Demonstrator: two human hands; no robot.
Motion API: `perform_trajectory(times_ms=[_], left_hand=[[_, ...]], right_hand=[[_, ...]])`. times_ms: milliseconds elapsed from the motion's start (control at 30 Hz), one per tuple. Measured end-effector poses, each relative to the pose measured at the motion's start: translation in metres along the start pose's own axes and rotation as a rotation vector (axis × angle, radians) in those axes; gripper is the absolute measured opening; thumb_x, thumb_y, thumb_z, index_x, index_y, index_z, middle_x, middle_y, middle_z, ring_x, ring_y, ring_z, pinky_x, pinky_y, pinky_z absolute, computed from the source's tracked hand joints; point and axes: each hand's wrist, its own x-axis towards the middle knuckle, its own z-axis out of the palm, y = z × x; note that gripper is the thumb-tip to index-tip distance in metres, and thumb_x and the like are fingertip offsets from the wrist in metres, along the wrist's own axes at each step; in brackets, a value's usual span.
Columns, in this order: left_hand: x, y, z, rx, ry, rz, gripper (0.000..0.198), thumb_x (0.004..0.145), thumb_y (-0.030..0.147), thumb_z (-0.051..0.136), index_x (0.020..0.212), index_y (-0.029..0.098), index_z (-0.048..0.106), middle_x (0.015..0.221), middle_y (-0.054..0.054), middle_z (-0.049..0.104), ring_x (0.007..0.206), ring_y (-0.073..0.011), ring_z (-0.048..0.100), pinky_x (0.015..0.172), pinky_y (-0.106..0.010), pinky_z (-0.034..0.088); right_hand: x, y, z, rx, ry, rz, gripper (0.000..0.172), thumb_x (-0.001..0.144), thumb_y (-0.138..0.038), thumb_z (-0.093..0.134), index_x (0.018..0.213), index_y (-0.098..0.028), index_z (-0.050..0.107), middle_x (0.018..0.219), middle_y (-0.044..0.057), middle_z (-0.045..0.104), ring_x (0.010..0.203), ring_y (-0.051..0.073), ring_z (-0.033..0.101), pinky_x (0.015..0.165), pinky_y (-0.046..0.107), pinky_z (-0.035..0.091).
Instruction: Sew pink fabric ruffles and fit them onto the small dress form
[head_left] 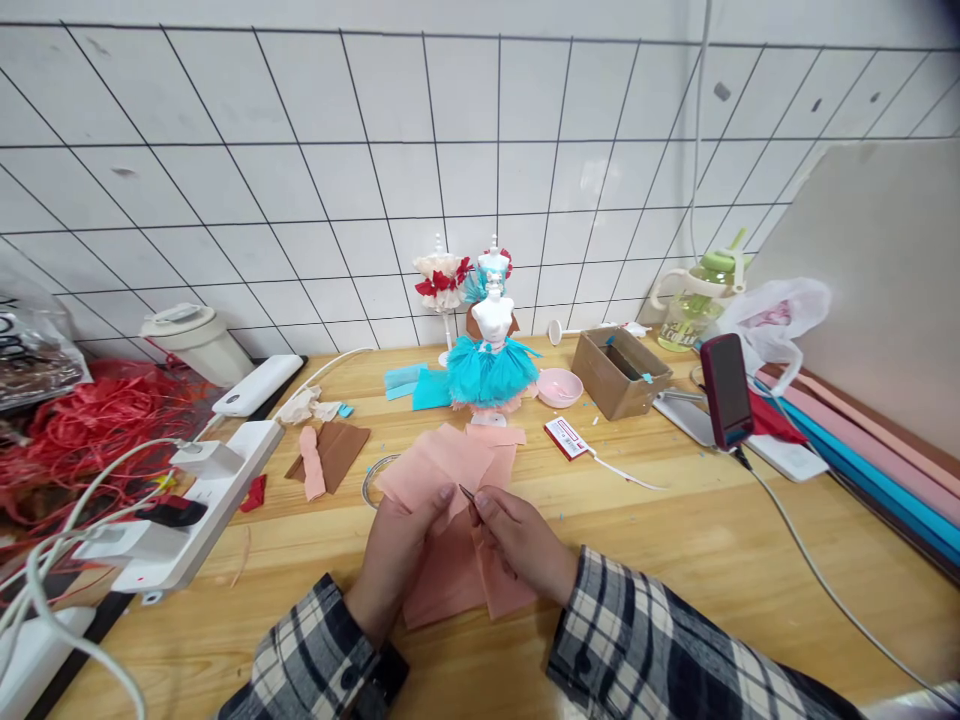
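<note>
I have the left hand pinching the pink sheet between thumb and fingers, just above the table. The sheet spreads out beyond the thumb, its broad part pointing away from me toward the tiled wall, with its long axis slanting; I cannot tell exactly where one layer ends and the next begins. My right hand grips a slim dark pointed tool, mostly hidden in the fingers. Its tip aims up and to the left, at the left thumb, and its long axis runs obliquely back into the right palm. Whether the tip touches the sheet, I cannot tell.

Below the hands I see a lower pink piece, its length running toward me. A metal ring lies just left of the sheet. Straight ahead an upright white dress form wears a turquoise skirt, and the pink bowl sits to its right, near a cardboard box.
</note>
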Motion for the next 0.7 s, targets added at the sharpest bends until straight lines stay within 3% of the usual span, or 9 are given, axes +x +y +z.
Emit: perform_trajectory(times_ms=[100,233,467,700], left_hand=[[-0.0005,0.0007,-0.0025,-0.020,-0.047,-0.012,0.044,0.074,0.043,0.073,0.110,0.019,0.066,0.116,-0.010,0.071,0.108,-0.0285,0.065,0.097,-0.041,0.049],[-0.0015,0.0026,-0.0035,0.051,-0.008,0.004,0.048,0.070,0.045,0.076,0.109,0.018,0.068,0.113,-0.009,0.072,0.107,-0.0283,0.065,0.097,-0.039,0.048],[-0.0006,-0.0024,-0.0068,0.154,0.006,0.055,0.052,0.073,0.042,0.074,0.116,0.016,0.063,0.120,-0.012,0.069,0.111,-0.0276,0.063,0.099,-0.040,0.046],[-0.0029,-0.0025,-0.0053,0.103,0.010,0.060,0.053,0.072,0.041,0.076,0.118,0.016,0.062,0.119,-0.011,0.069,0.111,-0.0276,0.063,0.098,-0.039,0.046]], right_hand=[[-0.0003,0.0016,-0.0001,-0.076,0.017,-0.037,0.047,0.094,-0.062,0.033,0.078,-0.021,0.049,0.060,-0.003,0.043,0.060,0.013,0.044,0.054,0.025,0.033],[0.0011,0.0044,-0.0007,-0.146,0.042,-0.086,0.046,0.095,-0.059,0.034,0.076,-0.020,0.049,0.066,-0.001,0.047,0.065,0.014,0.046,0.059,0.026,0.035],[0.0034,0.0034,-0.0012,-0.124,0.048,-0.069,0.042,0.093,-0.057,0.038,0.072,-0.021,0.045,0.062,-0.002,0.043,0.065,0.014,0.045,0.057,0.025,0.032],[0.0035,0.0041,-0.0010,-0.071,0.044,-0.057,0.039,0.093,-0.054,0.041,0.072,-0.021,0.047,0.061,-0.003,0.042,0.064,0.014,0.045,0.057,0.025,0.032]])
